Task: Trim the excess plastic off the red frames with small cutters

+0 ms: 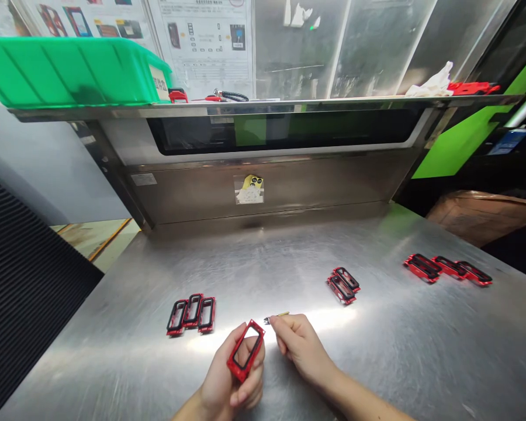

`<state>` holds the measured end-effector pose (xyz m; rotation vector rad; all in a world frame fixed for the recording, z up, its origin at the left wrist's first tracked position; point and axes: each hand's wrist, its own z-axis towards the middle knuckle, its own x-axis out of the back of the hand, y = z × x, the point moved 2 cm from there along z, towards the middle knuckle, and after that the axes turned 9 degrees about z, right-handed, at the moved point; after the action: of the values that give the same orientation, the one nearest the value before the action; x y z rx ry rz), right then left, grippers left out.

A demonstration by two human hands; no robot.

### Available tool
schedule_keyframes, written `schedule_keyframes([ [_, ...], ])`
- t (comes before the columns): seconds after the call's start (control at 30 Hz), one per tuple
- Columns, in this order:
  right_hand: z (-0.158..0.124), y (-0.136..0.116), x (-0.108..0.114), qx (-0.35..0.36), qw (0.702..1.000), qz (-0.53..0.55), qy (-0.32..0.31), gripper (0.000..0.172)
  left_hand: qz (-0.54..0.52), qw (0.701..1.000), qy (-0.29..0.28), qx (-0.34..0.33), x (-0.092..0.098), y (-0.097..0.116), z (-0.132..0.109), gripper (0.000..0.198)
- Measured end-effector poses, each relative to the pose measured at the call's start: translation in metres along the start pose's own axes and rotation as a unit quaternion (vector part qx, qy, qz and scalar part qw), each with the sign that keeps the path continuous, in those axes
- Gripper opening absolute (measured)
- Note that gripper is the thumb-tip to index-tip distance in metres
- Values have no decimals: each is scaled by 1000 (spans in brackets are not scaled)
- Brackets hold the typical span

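Note:
My left hand (232, 374) holds a red rectangular frame (245, 351) with a dark rim and an open centre, tilted up between fingers and thumb. My right hand (300, 345) pinches a small yellow-handled tool (277, 316) with a metal tip, which points at the frame without visibly touching it. On the steel table (377, 362), three similar red frames (191, 314) lie side by side left of my hands. A stacked pair of red frames (342, 285) lies ahead, and three more red frames (447, 269) lie in an overlapping row at the right.
A steel shelf (263, 105) spans the back, bearing a green plastic crate (70, 73), a white cloth (429, 82) and red parts (473, 88). A yellow item (249, 188) is taped below it. A black ribbed mat (26, 292) lies left; a brown carton (482, 216) sits right.

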<state>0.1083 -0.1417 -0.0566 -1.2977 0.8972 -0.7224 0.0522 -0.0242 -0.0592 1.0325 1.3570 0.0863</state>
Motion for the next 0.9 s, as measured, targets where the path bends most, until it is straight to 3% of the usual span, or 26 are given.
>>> schedule_keyframes([
  [0.3,-1,-1,3,-12,999,9,30,51,9,1000,8,4,1,0,1,43],
  [0.5,-4,-3,-4,-3,999,1,-35,62,12,999,28,18,5,-2,2,45],
  [0.67,-11,6,-15,-49,994,2,-100,64,35,993,93,56,10,-6,3,48],
  [0.9,-10,8,-12,-42,996,-12,-82,64,153,965,205,49,9,-6,2,63],
])
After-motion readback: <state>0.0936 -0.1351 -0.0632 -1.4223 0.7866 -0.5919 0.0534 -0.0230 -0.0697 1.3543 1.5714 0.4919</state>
